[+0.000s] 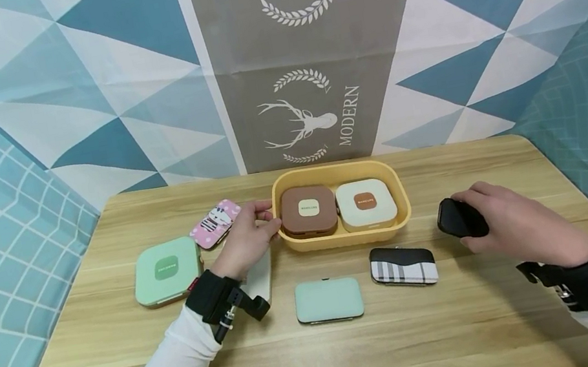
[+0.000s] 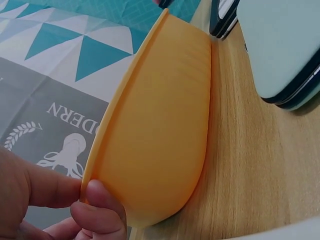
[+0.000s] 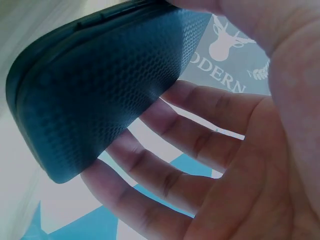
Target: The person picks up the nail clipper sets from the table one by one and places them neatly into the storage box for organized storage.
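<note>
Left hand in a pinch on one basket (two boxes inside), right hand likewise on one black case

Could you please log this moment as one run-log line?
left hand: pinches yellow basket rim; right hand: holds black case; basket contents: brown box, white box

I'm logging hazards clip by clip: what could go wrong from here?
The right hand grips the black case by its edges, so it might slip. The left hand pinches one end of the yellow basket; a tug could shift the brown box and white box inside.
</note>
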Demonstrator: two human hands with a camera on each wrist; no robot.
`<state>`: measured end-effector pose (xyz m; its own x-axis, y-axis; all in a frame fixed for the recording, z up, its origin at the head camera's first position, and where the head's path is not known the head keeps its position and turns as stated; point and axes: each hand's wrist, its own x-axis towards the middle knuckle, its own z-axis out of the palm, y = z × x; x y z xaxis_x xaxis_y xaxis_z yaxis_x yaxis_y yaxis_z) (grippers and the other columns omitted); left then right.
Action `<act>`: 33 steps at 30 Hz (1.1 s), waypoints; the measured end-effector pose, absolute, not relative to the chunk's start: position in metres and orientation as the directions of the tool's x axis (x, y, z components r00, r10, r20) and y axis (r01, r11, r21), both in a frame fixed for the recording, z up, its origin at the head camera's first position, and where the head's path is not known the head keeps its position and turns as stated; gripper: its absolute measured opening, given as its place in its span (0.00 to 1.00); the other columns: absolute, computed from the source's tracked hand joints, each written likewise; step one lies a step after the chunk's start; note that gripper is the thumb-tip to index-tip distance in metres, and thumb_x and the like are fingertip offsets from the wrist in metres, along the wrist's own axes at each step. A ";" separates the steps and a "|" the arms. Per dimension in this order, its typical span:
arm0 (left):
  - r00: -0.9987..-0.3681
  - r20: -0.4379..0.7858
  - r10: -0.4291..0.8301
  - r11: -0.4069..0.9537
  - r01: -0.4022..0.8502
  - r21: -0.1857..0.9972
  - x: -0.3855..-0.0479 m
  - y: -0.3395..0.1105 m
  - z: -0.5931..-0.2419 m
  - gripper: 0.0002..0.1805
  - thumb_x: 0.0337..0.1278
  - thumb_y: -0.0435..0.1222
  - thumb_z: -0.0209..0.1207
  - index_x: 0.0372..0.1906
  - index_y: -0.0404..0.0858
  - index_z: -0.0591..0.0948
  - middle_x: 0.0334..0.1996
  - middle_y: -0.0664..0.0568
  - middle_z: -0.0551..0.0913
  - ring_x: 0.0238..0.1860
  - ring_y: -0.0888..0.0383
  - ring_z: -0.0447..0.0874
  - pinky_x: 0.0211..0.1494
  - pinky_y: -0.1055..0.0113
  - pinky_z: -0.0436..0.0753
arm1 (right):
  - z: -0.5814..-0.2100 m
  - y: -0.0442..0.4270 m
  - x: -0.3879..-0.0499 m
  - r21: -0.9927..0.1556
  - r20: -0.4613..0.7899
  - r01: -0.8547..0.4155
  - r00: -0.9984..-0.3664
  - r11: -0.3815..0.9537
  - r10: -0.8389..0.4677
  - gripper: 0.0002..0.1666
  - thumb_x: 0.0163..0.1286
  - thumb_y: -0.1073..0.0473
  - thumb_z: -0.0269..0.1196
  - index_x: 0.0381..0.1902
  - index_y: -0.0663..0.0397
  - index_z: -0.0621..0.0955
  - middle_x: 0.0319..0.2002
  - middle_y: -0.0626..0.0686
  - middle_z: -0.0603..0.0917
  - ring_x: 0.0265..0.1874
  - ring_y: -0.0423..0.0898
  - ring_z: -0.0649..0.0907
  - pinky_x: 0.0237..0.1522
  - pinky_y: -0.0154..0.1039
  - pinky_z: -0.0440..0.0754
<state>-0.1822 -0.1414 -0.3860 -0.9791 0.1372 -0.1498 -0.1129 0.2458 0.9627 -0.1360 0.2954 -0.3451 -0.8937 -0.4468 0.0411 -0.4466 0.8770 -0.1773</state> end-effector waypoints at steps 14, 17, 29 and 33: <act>-0.976 -0.170 0.139 0.208 -0.139 0.968 -0.182 -0.142 -0.386 0.25 0.78 0.27 0.56 0.73 0.28 0.68 0.53 0.40 0.72 0.42 0.53 0.79 0.57 0.52 0.84 | -0.335 0.288 -0.141 -0.149 0.095 -0.482 -0.876 0.864 -0.472 0.41 0.58 0.57 0.79 0.66 0.67 0.78 0.49 0.61 0.81 0.39 0.52 0.81 0.36 0.48 0.82; -0.976 -0.164 0.145 0.218 -0.131 0.967 -0.182 -0.142 -0.387 0.25 0.78 0.27 0.56 0.73 0.28 0.68 0.52 0.40 0.72 0.41 0.53 0.79 0.55 0.54 0.84 | -0.334 0.287 -0.142 -0.142 0.107 -0.490 -0.871 0.860 -0.479 0.41 0.58 0.57 0.79 0.66 0.66 0.78 0.48 0.60 0.81 0.39 0.52 0.80 0.36 0.48 0.81; -0.976 -0.166 0.142 0.225 -0.132 0.965 -0.182 -0.143 -0.387 0.26 0.77 0.28 0.57 0.73 0.28 0.68 0.52 0.40 0.72 0.41 0.49 0.80 0.53 0.55 0.85 | -0.328 0.280 -0.148 -0.137 0.140 -0.515 -0.856 0.846 -0.498 0.40 0.58 0.58 0.79 0.66 0.65 0.78 0.50 0.60 0.81 0.39 0.52 0.80 0.36 0.49 0.81; -0.976 -0.164 0.140 0.228 -0.130 0.965 -0.182 -0.142 -0.387 0.26 0.77 0.28 0.57 0.73 0.28 0.68 0.52 0.40 0.72 0.41 0.49 0.80 0.52 0.55 0.85 | -0.327 0.277 -0.150 -0.128 0.160 -0.535 -0.842 0.835 -0.515 0.40 0.58 0.57 0.79 0.66 0.65 0.78 0.50 0.60 0.81 0.40 0.53 0.80 0.37 0.50 0.81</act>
